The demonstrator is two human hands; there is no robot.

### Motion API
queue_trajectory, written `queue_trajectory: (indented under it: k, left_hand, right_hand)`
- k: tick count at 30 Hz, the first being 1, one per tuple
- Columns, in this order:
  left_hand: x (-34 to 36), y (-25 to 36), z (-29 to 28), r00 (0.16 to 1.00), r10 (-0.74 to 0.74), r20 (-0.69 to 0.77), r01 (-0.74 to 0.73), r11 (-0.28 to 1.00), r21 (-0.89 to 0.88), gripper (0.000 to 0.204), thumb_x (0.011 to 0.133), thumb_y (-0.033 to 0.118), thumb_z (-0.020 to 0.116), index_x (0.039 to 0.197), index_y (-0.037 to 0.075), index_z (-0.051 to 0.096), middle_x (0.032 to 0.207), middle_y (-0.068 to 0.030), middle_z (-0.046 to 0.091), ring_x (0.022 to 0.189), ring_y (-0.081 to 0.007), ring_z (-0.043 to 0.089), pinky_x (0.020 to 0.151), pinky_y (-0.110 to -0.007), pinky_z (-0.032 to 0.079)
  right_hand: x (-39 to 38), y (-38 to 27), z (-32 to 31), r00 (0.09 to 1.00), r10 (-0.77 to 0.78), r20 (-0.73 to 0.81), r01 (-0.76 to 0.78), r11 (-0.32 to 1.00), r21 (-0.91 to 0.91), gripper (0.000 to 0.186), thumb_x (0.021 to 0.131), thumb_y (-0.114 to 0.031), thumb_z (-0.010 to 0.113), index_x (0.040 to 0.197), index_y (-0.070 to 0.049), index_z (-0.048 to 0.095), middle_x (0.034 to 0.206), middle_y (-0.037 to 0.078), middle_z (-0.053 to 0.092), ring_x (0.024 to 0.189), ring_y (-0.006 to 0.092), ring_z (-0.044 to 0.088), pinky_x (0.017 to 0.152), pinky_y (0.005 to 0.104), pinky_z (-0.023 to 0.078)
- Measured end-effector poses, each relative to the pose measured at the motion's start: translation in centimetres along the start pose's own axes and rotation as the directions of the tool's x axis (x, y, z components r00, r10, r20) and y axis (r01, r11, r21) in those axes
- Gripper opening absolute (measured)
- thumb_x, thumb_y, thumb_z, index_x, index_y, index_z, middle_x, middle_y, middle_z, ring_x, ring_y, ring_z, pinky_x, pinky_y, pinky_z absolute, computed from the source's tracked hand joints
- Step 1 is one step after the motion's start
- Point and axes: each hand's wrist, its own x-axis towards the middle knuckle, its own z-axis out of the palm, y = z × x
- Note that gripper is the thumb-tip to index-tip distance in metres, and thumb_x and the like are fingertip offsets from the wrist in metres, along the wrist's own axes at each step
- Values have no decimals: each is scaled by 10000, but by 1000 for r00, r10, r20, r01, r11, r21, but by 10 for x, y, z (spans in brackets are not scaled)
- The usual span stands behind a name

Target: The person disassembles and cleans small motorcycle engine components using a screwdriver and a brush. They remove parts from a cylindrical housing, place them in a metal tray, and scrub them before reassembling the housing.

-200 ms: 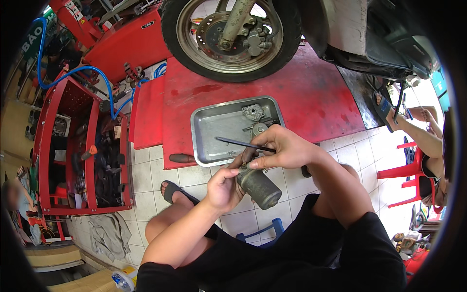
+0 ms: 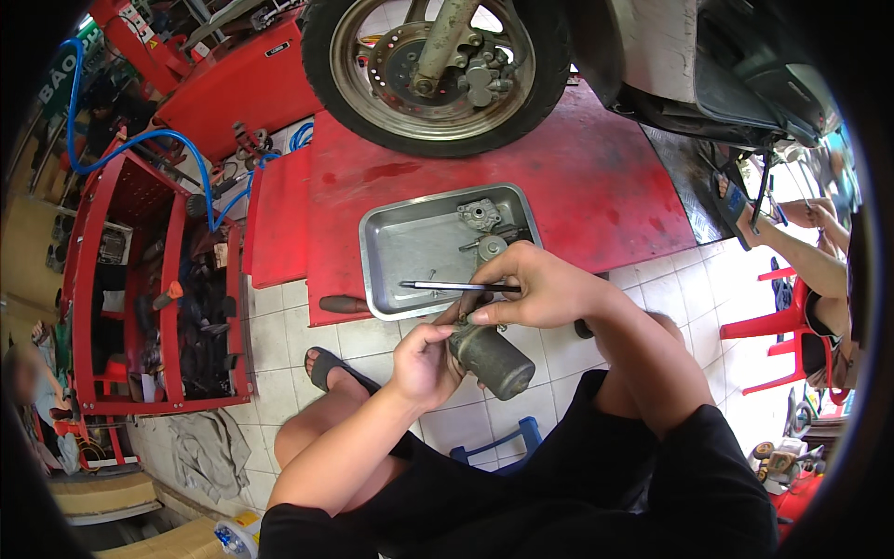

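My left hand (image 2: pixel 424 367) is closed around a grimy, dark grey cylindrical motor (image 2: pixel 501 366), its rounded end tilted toward me. In my right hand (image 2: pixel 549 287), a slim dark rod-like tool (image 2: pixel 447 286) is pinched, lying nearly level with its tip to the left. The right fingertips also rest at the motor's upper end, close to my left thumb; what they touch there is partly hidden. Just beyond my hands sits a metal tray (image 2: pixel 366 252). It holds a grey cast metal part (image 2: pixel 480 215) and a round-ended metal part (image 2: pixel 491 247).
The tray rests on a red platform (image 2: pixel 605 177) below a motorcycle's front wheel (image 2: pixel 317 74). A dark-handled tool (image 2: pixel 344 305) lies at the platform's near edge. On the left stands a red tool cart (image 2: pixel 172 307). Another person's leg (image 2: pixel 801 252) and a red stool (image 2: pixel 764 323) are at right.
The slim tool has turned nearer to level, and a bright face now shows along it. My left hand still holds the motor; the whole view has shifted slightly.
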Motion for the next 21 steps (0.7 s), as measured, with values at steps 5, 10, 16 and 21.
queue_trajectory:
  k: [5, 10, 16, 21]
  left_hand:
    - [1, 8, -6, 1000, 18, 7, -19, 999, 45, 768, 844, 344, 456, 1500, -38, 344, 1375, -222, 562, 1253, -322, 592, 1062, -436, 472]
    - [5, 6, -3, 999, 38, -29, -38, 999, 7, 606, 883, 308, 442, 1406, 1, 444, 1158, -159, 620, 933, -274, 666, 686, -426, 561]
    - [9, -13, -9, 991, -22, -133, 20, 1000, -17, 594, 834, 320, 520, 1356, 36, 514, 1202, -126, 628, 1077, -272, 622, 893, -452, 508]
    - [6, -17, -8, 978, -55, -203, 44, 997, -57, 685, 755, 393, 539, 1363, 77, 532, 1240, -115, 640, 1136, -278, 622, 972, -418, 488]
  right_hand:
    - [1, -16, 5, 994, 83, -75, -78, 995, 69, 278, 878, -179, 771, 1014, 57, 717, 822, 110, 706, 752, 175, 652, 701, 348, 524]
    - [6, -5, 6, 998, 58, -23, -55, 991, 123, 277, 865, -191, 781, 990, 48, 717, 797, 113, 697, 677, 162, 627, 647, 335, 517]
    - [-4, 15, 5, 997, 28, -75, -41, 982, -183, 343, 785, -219, 825, 987, 34, 715, 801, 131, 688, 728, 159, 612, 649, 335, 496]
    - [5, 9, 12, 996, 32, -83, -54, 960, -274, 431, 721, -255, 826, 1029, 31, 730, 954, 257, 704, 960, 398, 689, 835, 453, 532]
